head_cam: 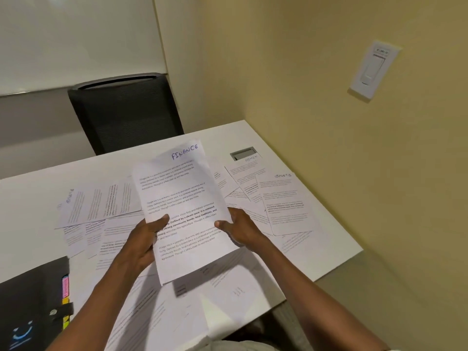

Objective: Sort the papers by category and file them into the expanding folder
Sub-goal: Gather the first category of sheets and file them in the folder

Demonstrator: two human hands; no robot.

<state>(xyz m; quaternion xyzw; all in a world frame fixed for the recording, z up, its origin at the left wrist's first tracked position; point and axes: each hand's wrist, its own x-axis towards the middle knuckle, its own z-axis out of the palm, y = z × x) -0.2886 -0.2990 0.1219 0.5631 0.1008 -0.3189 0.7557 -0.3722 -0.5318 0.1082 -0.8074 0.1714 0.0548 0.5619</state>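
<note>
left hand (141, 239) + right hand (239, 230): both grip creased finance sheet (182, 198) | white table (329, 239): loose printed papers (286, 201)

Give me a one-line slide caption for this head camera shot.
Both hands, left hand and right hand, hold a white printed sheet headed FINANCE above a white table strewn with papers.

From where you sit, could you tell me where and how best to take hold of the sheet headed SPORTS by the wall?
Pinch the SPORTS sheet at its near right corner, coming from the right: it lies flat on top of other papers on the table, so that edge is uncovered and liftable.
</note>
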